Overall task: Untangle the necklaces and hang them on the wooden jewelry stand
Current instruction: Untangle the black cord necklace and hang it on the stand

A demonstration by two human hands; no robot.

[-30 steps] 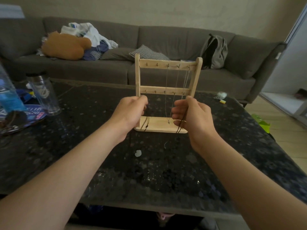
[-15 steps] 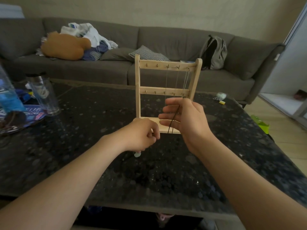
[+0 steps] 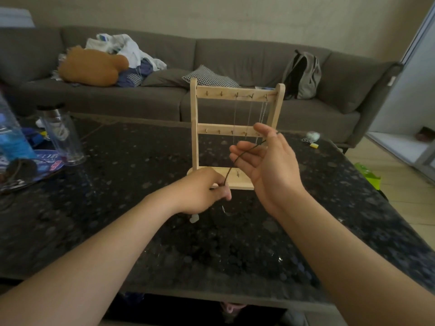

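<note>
Black cord necklace [image 3: 250,150] runs from your left hand [image 3: 200,192], pinched in its fingers [image 3: 224,194], up across your right hand [image 3: 273,168], its fingers [image 3: 244,162] loosely spread

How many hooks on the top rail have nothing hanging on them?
2: the leftmost hook and the second hook from the left. The other three, to their right, carry thin chains.

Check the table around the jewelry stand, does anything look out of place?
A small pale piece and a thin silvery chain lie loose on the dark table beside the left hand, not on the wooden jewelry stand. The dark cord is unhung, pinched by that hand and draped over the right hand.
</note>
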